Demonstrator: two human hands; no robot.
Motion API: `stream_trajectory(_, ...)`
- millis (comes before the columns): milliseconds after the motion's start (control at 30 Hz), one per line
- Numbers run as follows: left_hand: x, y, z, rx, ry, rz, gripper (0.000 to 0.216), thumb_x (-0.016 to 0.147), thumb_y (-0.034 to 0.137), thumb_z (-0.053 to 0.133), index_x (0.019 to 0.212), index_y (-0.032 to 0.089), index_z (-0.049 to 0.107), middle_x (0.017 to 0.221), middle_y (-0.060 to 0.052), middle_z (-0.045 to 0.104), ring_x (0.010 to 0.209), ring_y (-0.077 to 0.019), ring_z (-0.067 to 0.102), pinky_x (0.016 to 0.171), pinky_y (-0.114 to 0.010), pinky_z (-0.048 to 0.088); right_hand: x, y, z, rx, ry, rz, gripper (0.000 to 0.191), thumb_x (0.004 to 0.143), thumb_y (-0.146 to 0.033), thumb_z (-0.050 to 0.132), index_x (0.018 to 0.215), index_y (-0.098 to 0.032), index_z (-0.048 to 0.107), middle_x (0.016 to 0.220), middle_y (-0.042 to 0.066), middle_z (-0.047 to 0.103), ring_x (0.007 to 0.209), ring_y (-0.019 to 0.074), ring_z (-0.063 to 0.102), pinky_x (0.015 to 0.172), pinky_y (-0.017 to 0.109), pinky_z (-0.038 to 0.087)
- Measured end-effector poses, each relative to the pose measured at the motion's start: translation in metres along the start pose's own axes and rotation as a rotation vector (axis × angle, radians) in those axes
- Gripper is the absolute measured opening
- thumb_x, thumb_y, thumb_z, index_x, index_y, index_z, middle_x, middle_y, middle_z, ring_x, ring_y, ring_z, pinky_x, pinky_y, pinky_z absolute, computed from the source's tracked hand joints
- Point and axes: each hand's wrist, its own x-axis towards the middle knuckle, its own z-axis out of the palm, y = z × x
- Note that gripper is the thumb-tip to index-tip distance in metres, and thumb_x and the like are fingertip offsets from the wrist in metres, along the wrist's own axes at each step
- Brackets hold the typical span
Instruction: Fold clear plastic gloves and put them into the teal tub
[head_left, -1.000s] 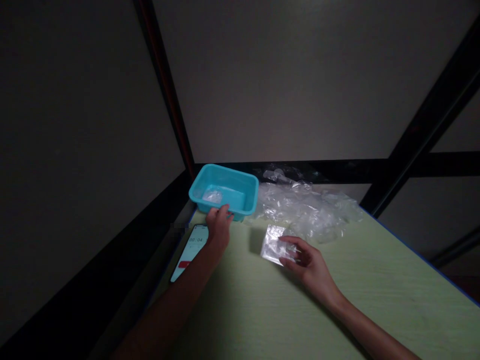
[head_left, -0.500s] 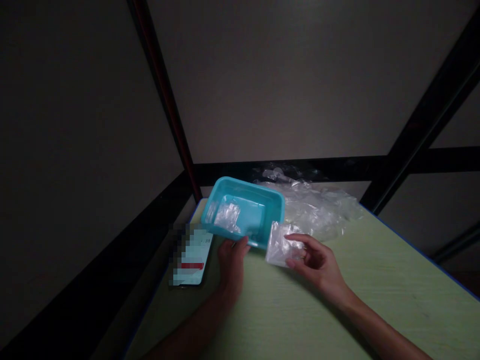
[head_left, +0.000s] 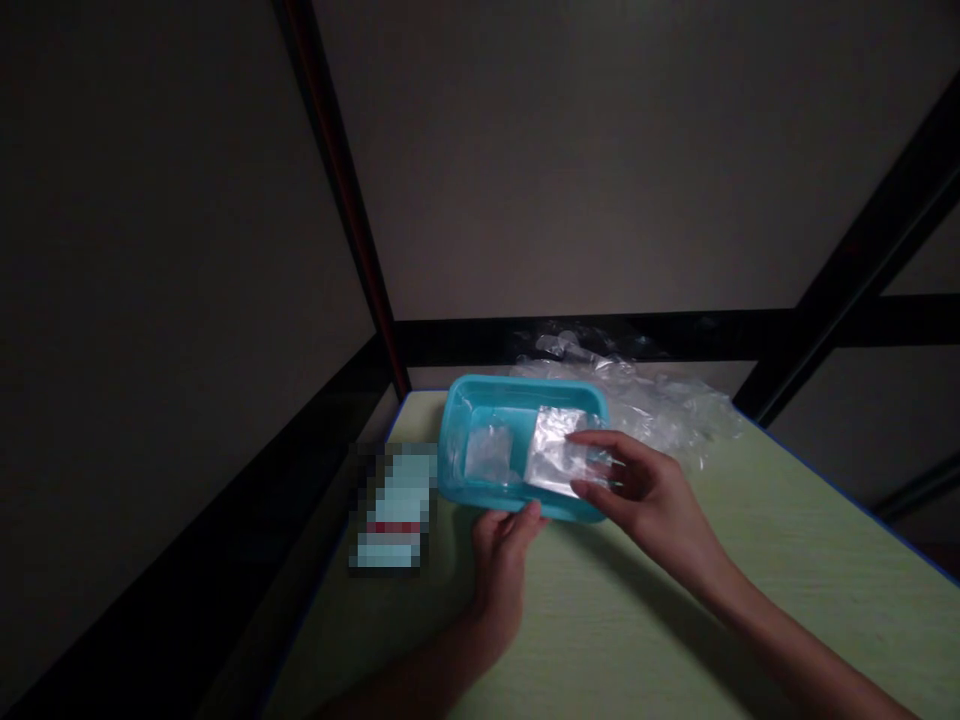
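Observation:
A turquoise plastic tub (head_left: 459, 486) sits on the pale green table (head_left: 675, 630), with a small clear plastic bag (head_left: 489, 452) lying inside it. My left hand (head_left: 501, 552) grips the tub's near rim with its fingertips. My right hand (head_left: 646, 495) pinches a second folded clear plastic bag (head_left: 553, 455) and holds it over the tub's right half.
A heap of crumpled clear plastic bags (head_left: 660, 405) lies behind the tub at the table's far edge. A phone (head_left: 395, 505) with a lit screen lies left of the tub near the table's left edge. Black frame bars (head_left: 840, 300) run behind and to the right.
My left hand pulled the tub nearer and to the right. My right hand lifted the folded bag off the table and carried it over the tub.

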Motion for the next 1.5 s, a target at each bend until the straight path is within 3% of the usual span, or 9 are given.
stream_trajectory(167, 0.001, -0.002, -0.002, 0.01, -0.037, -0.011, 0.03, 0.049, 0.034, 0.081, 0.055, 0.013, 0.06, 0.057, -0.001, 0.061, 0.06, -0.0143, 0.056, 0.069, -0.029, 0.046, 0.036, -0.004, 0.031, -0.129, -0.127, 0.054, 0.034, 0.061, -0.009, 0.061, 0.095, -0.018, 0.063, 0.102, 0.005, 0.065, 0.066, 0.0119, 0.06, 0.059, 0.025, 0.051)
stream_trajectory(300, 0.001, -0.006, -0.005, 0.05, -0.036, -0.022, 0.032, 0.05, 0.037, 0.08, 0.053, 0.014, 0.059, 0.056, -0.001, 0.059, 0.059, -0.0132, 0.052, 0.067, -0.028, 0.044, 0.059, 0.015, 0.056, -0.294, -0.229, 0.168, 0.037, 0.057, -0.002, 0.061, 0.092, -0.014, 0.063, 0.095, 0.005, 0.064, 0.071, 0.0149, 0.06, 0.064, 0.026, 0.05)
stream_trajectory(467, 0.0, -0.008, -0.005, 0.055, -0.054, -0.029, 0.032, 0.049, 0.038, 0.08, 0.051, 0.014, 0.058, 0.052, 0.0, 0.055, 0.056, -0.0118, 0.048, 0.061, -0.026, 0.041, 0.067, 0.036, 0.073, -0.393, -0.262, 0.156, 0.04, 0.051, 0.005, 0.057, 0.085, -0.014, 0.064, 0.086, 0.004, 0.064, 0.075, 0.0175, 0.059, 0.069, 0.027, 0.047)
stream_trajectory(767, 0.001, -0.01, -0.004, 0.068, -0.049, -0.035, 0.034, 0.048, 0.038, 0.08, 0.05, 0.014, 0.056, 0.051, 0.001, 0.053, 0.055, -0.0116, 0.047, 0.06, -0.026, 0.039, 0.066, 0.043, 0.071, -0.536, -0.3, 0.074, 0.046, 0.061, 0.004, 0.052, 0.102, -0.014, 0.062, 0.099, 0.007, 0.065, 0.073, 0.0153, 0.058, 0.07, 0.028, 0.046)
stream_trajectory(1000, 0.001, -0.013, -0.008, 0.081, -0.039, -0.051, 0.032, 0.05, 0.038, 0.079, 0.053, 0.014, 0.057, 0.053, 0.0, 0.056, 0.056, -0.0126, 0.049, 0.062, -0.027, 0.04, 0.063, 0.036, 0.066, -0.661, -0.383, 0.073, 0.051, 0.066, -0.009, 0.063, 0.117, -0.014, 0.058, 0.104, 0.009, 0.064, 0.091, 0.0219, 0.059, 0.084, 0.035, 0.045)
stream_trajectory(1267, 0.0, -0.009, -0.005, 0.086, -0.031, -0.082, 0.034, 0.047, 0.038, 0.08, 0.053, 0.014, 0.057, 0.053, 0.001, 0.055, 0.055, -0.0121, 0.048, 0.061, -0.027, 0.039, 0.059, 0.023, 0.062, -0.846, -0.529, 0.047, 0.049, 0.072, -0.011, 0.062, 0.121, -0.009, 0.058, 0.11, 0.016, 0.056, 0.11, 0.0275, 0.049, 0.096, 0.037, 0.036)
stream_trajectory(1367, 0.001, -0.009, -0.005, 0.085, -0.049, -0.075, 0.035, 0.047, 0.039, 0.08, 0.052, 0.014, 0.056, 0.052, 0.001, 0.054, 0.054, -0.0117, 0.047, 0.06, -0.027, 0.038, 0.057, 0.023, 0.064, -0.916, -0.565, 0.042, 0.052, 0.07, -0.011, 0.063, 0.122, -0.014, 0.058, 0.107, 0.017, 0.052, 0.111, 0.0323, 0.045, 0.093, 0.043, 0.037)
stream_trajectory(1500, 0.001, -0.009, -0.003, 0.091, -0.048, -0.076, 0.035, 0.046, 0.038, 0.08, 0.051, 0.014, 0.056, 0.051, 0.001, 0.054, 0.053, -0.0114, 0.047, 0.058, -0.027, 0.037, 0.055, 0.024, 0.067, -0.989, -0.54, 0.036, 0.054, 0.072, -0.012, 0.061, 0.125, -0.021, 0.056, 0.118, 0.019, 0.041, 0.112, 0.0364, 0.04, 0.087, 0.048, 0.039)
